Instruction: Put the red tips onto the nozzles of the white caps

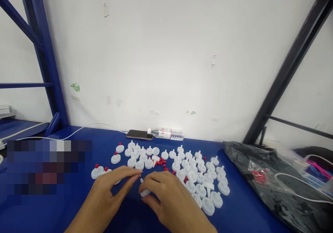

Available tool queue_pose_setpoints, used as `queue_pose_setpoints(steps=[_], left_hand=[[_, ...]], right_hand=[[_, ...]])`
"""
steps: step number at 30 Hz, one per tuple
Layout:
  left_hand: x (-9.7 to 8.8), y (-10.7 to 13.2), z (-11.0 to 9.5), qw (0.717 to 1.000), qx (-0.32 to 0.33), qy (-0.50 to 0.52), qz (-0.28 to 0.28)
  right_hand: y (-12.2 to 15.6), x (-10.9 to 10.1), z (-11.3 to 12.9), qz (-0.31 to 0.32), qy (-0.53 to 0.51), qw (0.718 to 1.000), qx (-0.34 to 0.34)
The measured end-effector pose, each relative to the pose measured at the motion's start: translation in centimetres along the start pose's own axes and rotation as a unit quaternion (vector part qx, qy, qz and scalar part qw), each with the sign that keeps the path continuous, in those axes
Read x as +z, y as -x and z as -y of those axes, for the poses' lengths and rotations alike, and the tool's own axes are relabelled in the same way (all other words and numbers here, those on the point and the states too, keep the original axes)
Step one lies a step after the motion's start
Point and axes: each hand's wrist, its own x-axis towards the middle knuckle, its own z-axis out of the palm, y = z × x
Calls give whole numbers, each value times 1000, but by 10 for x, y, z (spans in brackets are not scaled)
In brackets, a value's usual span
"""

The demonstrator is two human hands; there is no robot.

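Head view: early days by the look of it, just four or so red-tipped caps (116,158) on the left of the table (240,200), loads of bare white caps (192,176) mid and right, loose red tips (161,161) among them. Right hand (165,191), fingers curled, pinches one white cap (145,192); left hand (110,188) has thumb and index nearly meeting, can't tell if on anything.

In front of the bottle (169,134), white spouted caps (192,176) are crowding the surface (239,205), with small red caps (161,162) cluttering the gap between their two clusters. Behind it the wall (161,52) is closing off passage; to its left a phone (139,134) is lying in the way. To its right, a bare strip is running, unobstructed, as far as a black plastic bag (256,193).
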Motion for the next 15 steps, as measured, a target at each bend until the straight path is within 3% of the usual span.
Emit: queue_pose_setpoints(steps=[5,11,15], left_hand=[[2,-1,0,998,-40,32,26],[-2,-1,-8,995,-76,53,45],[-6,-3,-5,976,-120,159,89]], right_hand=[[-4,3,-5,3,5,1000,-26],[-3,7,-11,-71,-3,995,-70],[-2,4,-9,-111,-15,987,-112]])
